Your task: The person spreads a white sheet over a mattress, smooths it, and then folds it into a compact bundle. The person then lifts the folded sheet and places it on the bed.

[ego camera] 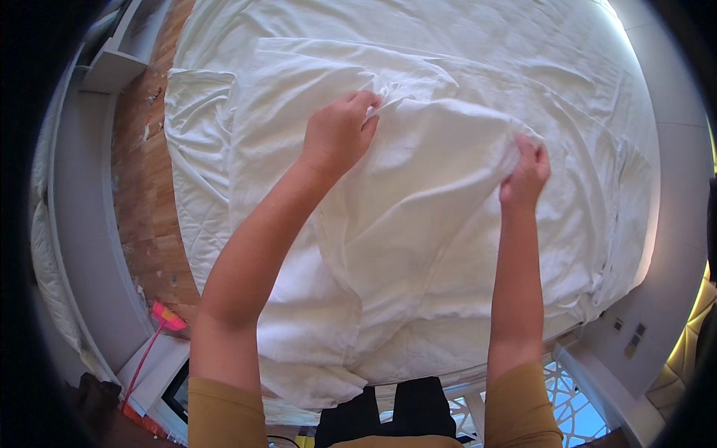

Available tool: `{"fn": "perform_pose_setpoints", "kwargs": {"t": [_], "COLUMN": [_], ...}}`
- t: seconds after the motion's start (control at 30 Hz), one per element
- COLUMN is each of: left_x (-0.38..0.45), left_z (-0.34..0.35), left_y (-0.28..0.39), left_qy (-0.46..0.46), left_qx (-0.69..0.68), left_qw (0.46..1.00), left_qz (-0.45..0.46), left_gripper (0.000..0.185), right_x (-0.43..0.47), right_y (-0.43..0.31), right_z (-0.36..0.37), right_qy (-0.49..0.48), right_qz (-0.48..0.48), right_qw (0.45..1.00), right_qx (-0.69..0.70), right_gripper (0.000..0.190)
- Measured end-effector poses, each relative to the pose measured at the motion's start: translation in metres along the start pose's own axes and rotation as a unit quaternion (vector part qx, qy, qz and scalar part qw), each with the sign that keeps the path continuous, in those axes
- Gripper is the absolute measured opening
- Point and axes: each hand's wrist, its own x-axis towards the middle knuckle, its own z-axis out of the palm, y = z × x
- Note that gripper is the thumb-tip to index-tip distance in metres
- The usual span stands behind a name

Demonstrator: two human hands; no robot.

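Observation:
A large white cloth (414,168), wrinkled and layered, lies over a bed-like surface in front of me. My left hand (343,126) pinches a bunched part of it near the upper middle. My right hand (525,171), slightly blurred, grips the cloth's raised edge farther right and nearer to me. Between the two hands the fabric is lifted in a loose fold. Beneath and beyond it spreads more white bedding (504,28). A quilted white piece (199,140) hangs at the left side.
Wooden floor (148,185) with scattered scraps runs along the left. A pink broom (168,316) leans near a white cabinet (151,372) at lower left. Grey wall panels (680,179) with sockets stand right. Patterned lattice panels (577,406) are at lower right.

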Motion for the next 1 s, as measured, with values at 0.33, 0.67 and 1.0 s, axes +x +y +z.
{"fn": "perform_pose_setpoints", "kwargs": {"t": [0.33, 0.67, 1.0], "left_x": [0.000, 0.032, 0.070], "left_z": [0.052, 0.011, -0.050], "left_y": [0.063, -0.056, -0.098], "left_qy": [-0.172, 0.139, -0.195], "left_qx": [-0.300, 0.218, 0.330], "left_qw": [0.937, 0.963, 0.924], "left_qz": [0.052, 0.080, 0.007], "left_gripper": [0.016, 0.039, 0.026], "right_x": [-0.008, -0.031, -0.021], "right_y": [0.014, 0.043, 0.031], "right_z": [-0.008, 0.052, 0.057], "right_qy": [0.063, -0.141, -0.190], "right_qz": [-0.351, 0.017, 0.070], "right_qw": [0.800, 0.919, 0.931], "right_qx": [-0.482, -0.367, -0.303], "right_gripper": [0.050, 0.035, 0.019]}}
